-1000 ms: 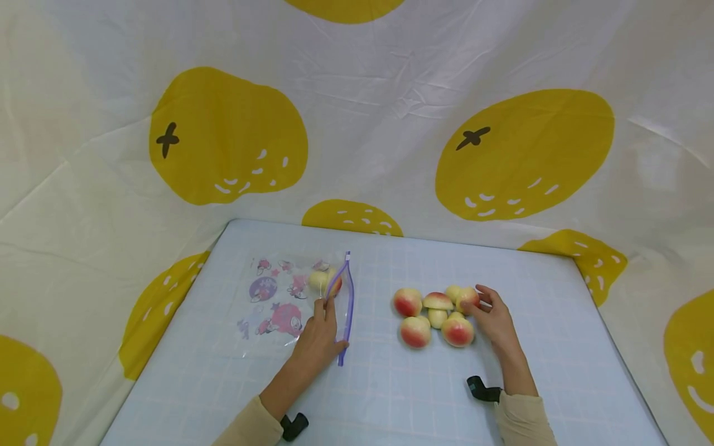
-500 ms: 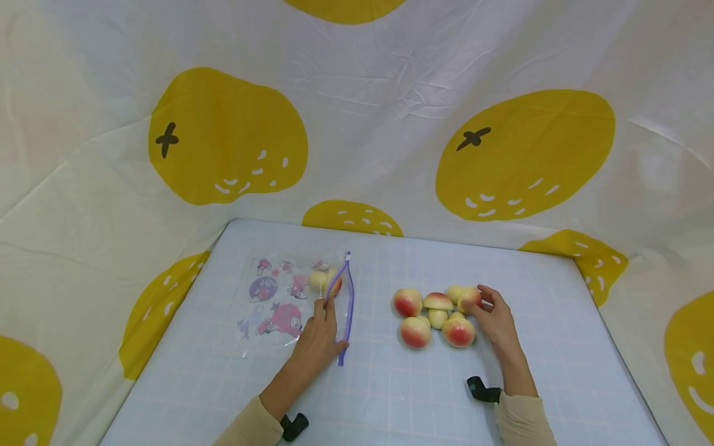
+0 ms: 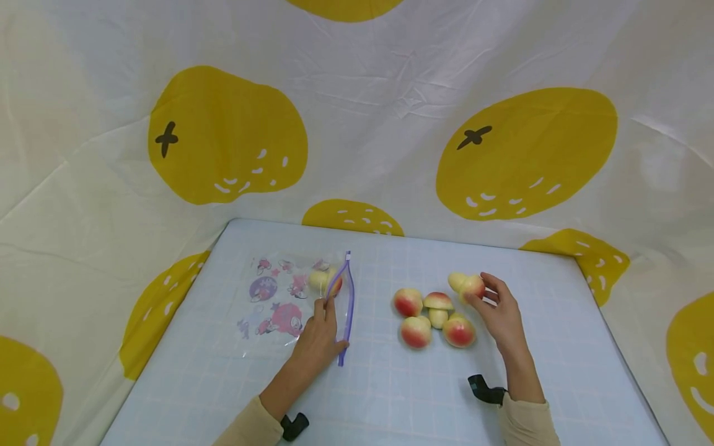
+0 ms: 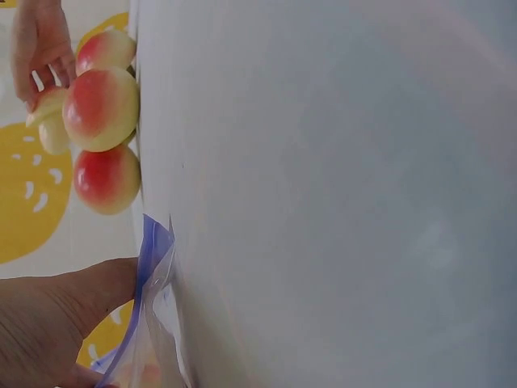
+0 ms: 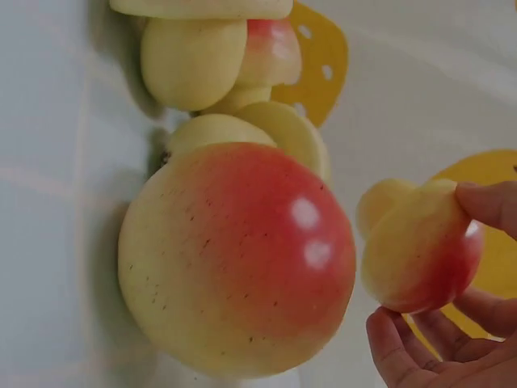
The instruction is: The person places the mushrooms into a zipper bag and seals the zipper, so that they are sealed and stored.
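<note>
Cream and red, a mushroom-shaped piece (image 5: 424, 246) was pinched by its cap between the thumb and fingers of the right hand (image 3: 500, 316), raised off the table, with its pale stem pointing left, away from the fingertips. Four similar pieces sat on the table to the left of those fingers. Closest, just in front of the right thumb on the wearer's side, was the near-right mushroom (image 3: 459, 333). Farther left of the thumb came the middle mushroom (image 3: 437, 311), its cap away from the wearer, and beyond it the near-left mushroom (image 3: 415, 332) and the far-left mushroom (image 3: 408, 302).

Well to the left of the right fingers, the left hand (image 3: 313, 344) had thumb and fingers fairly straight and spread, touching the mouth of a clear printed bag (image 3: 251, 325). Its purple zip strip (image 3: 350, 310) gaped beside them, with the thumb against the end nearer the wearer. Just past the left fingertips, another cream and red piece (image 3: 317, 282) lay inside the bag; whether it was one or more could not be told.

Under both sets of fingers ran a pale checked table (image 3: 401, 390). Beyond the fingertips hung a white cloth (image 3: 368, 124) printed with big yellow fruit (image 3: 229, 133).
</note>
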Demonstrator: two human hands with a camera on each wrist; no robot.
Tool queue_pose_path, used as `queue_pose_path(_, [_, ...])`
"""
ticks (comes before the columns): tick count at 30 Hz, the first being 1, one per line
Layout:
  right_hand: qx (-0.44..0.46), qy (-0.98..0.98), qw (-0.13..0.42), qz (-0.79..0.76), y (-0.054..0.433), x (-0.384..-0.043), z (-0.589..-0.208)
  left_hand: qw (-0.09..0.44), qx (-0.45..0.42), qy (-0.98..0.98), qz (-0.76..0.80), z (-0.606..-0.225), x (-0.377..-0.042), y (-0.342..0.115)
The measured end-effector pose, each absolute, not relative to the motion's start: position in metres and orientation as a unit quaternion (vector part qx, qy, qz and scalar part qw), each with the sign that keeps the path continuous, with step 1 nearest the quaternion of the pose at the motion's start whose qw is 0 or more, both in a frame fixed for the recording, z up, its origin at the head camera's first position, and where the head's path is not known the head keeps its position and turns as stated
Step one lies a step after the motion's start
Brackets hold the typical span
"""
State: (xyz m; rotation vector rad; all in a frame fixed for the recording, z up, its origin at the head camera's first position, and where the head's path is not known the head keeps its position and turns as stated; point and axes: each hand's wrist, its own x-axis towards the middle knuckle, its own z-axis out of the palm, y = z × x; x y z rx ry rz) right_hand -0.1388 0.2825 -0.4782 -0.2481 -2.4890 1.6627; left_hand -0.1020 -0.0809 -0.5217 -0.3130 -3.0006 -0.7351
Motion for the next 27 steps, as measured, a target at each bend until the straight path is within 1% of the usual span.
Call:
queue_pose_path(4, [-0.070,-0.820,0.080,0.562,0.276,-0.138,-0.472,0.021,-0.103,-0.966,-0.237,-0.522,-0.102,-0.081])
queue_pose_path(12, [-0.057,-0.810,0.074,0.579,0.264,-0.139,-0.464,0.025,-0.105,-0.966,-0.235,-0.521,-0.101,-0.081])
queue_pose_path(20, [-0.045,-0.814,0.051,0.577,0.250,-0.144,-0.463,0.019,-0.099,-0.967,-0.233,-0.520,-0.101,-0.081])
queue_pose_path(27, [-0.020,-0.809,0.020,0.587,0.230,-0.148,-0.460,0.017,-0.099,-0.968,-0.230,-0.521,-0.101,-0.081])
